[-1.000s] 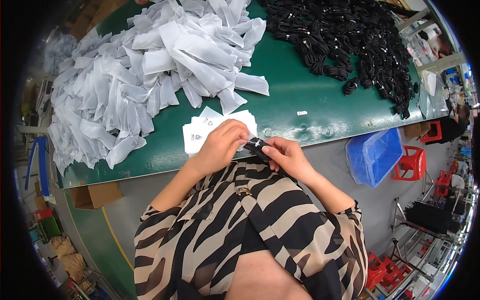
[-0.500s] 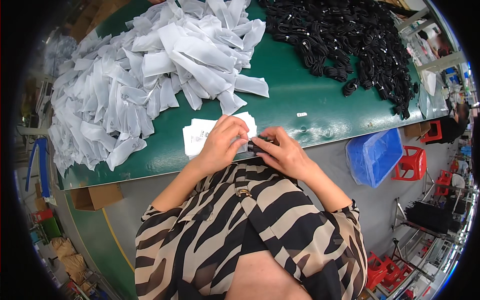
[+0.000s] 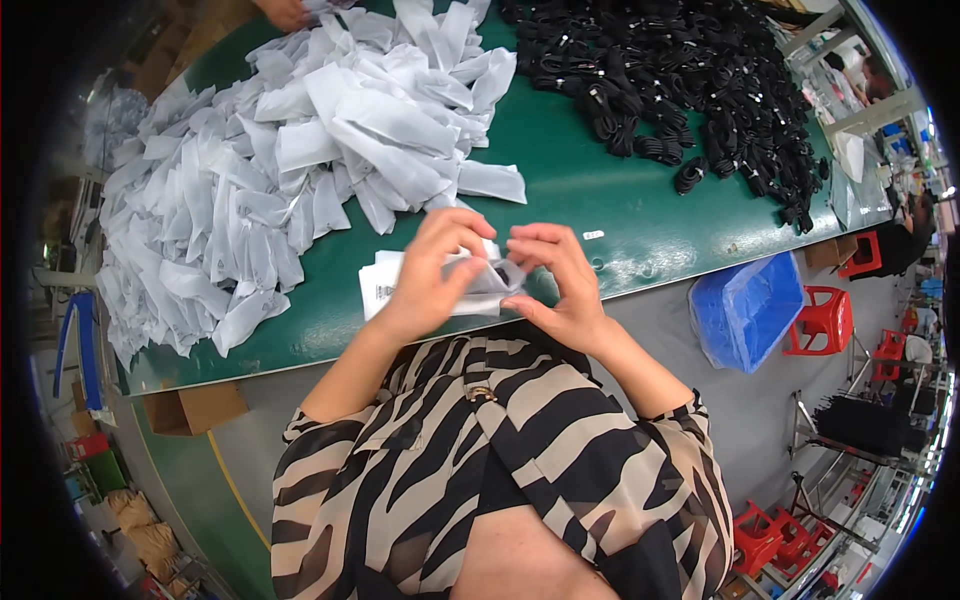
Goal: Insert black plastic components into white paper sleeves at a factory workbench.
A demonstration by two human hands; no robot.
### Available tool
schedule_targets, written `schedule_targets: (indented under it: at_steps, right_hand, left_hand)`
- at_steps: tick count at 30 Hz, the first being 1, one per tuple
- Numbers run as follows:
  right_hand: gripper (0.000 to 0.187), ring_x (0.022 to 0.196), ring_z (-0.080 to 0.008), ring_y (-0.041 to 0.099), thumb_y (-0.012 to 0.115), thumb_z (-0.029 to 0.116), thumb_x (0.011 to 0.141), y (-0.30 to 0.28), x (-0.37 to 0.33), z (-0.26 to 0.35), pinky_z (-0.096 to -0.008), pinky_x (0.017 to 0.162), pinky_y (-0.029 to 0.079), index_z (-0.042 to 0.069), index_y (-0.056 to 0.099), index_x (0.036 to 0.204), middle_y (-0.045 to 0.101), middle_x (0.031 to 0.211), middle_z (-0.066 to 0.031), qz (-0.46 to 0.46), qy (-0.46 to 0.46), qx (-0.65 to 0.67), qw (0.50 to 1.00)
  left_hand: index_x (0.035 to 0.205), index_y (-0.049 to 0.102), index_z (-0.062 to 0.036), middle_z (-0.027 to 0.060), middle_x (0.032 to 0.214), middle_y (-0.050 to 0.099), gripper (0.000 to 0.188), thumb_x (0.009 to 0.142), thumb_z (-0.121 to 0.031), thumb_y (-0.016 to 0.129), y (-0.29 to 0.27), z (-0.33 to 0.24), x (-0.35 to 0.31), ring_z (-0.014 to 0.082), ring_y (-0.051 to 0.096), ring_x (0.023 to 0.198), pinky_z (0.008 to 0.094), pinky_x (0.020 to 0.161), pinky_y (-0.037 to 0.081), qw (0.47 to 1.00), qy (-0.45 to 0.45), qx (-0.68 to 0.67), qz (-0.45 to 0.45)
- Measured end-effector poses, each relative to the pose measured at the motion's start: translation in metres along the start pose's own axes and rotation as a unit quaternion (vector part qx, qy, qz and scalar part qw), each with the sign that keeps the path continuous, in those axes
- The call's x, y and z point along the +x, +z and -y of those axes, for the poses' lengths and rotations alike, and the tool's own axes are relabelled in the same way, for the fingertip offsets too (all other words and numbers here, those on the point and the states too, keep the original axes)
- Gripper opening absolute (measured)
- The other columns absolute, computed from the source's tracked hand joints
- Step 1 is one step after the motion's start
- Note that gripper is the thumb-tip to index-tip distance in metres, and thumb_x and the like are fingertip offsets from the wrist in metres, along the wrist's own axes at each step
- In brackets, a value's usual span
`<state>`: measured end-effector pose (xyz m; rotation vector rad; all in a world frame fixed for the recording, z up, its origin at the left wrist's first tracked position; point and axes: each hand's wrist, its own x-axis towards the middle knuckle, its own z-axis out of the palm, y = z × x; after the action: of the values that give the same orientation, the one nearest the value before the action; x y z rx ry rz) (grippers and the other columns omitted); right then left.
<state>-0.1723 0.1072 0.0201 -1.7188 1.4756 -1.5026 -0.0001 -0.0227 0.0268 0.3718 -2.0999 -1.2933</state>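
Observation:
At the table's near edge, a translucent white plastic bag (image 3: 486,283) spans the gap between my hands, with something dark inside its mouth, likely a bundled black cable. My left hand (image 3: 437,268) grips the bag's left part, fingers curled and thumb pressed in. My right hand (image 3: 563,272) pinches the open end, thumb low and fingers above. Under and left of my left hand lies a stack of flat white bags (image 3: 377,284). A heap of filled white bags (image 3: 240,200) covers the table's left, and a pile of bundled black cables (image 3: 660,80) its far right.
The green table (image 3: 570,200) carries a small white label (image 3: 593,235) right of my hands. Beyond its near edge stand a lined blue bin (image 3: 745,310) and a red stool (image 3: 822,320). A cardboard box (image 3: 195,405) sits below left. Another person's hand (image 3: 285,12) reaches in at the far left.
The black cable bundle at my right fingers has gone into the bag, which is now lifted and held open between both hands. Another person's hand has come further into view at the far edge.

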Motion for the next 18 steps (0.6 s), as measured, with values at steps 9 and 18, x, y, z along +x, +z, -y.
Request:
schedule_targets:
  at_steps: [9, 18]
  right_hand:
    - [0.034, 0.093, -0.033, 0.063, 0.066, 0.034, 0.095, -0.126, 0.032, -0.093, -0.0428, 0.08, 0.053, 0.018, 0.065, 0.126, 0.058, 0.112, -0.0179, -0.281, 0.139, -0.535, 0.785]
    - [0.035, 0.078, -0.0332, 0.065, 0.07, 0.027, 0.092, -0.179, -0.012, -0.14, -0.0453, 0.066, 0.052, 0.005, 0.055, 0.115, 0.063, 0.097, -0.0179, -0.256, 0.18, -0.58, 0.752]
  left_hand:
    - [0.124, 0.061, -0.0005, 0.0023, 0.105, 0.064, 0.027, 0.1, -0.013, 0.059, -0.11, 0.001, 0.079, 0.008, 0.055, 0.087, 0.0224, 0.077, 0.043, 0.943, 0.039, -0.032, -0.329]
    - [0.1, 0.065, -0.0022, 0.0097, 0.097, 0.062, 0.018, 0.083, -0.004, 0.073, 0.013, 0.021, -0.025, 0.0237, 0.062, 0.084, 0.0334, 0.073, 0.051, 0.979, 0.031, 0.198, 0.037]
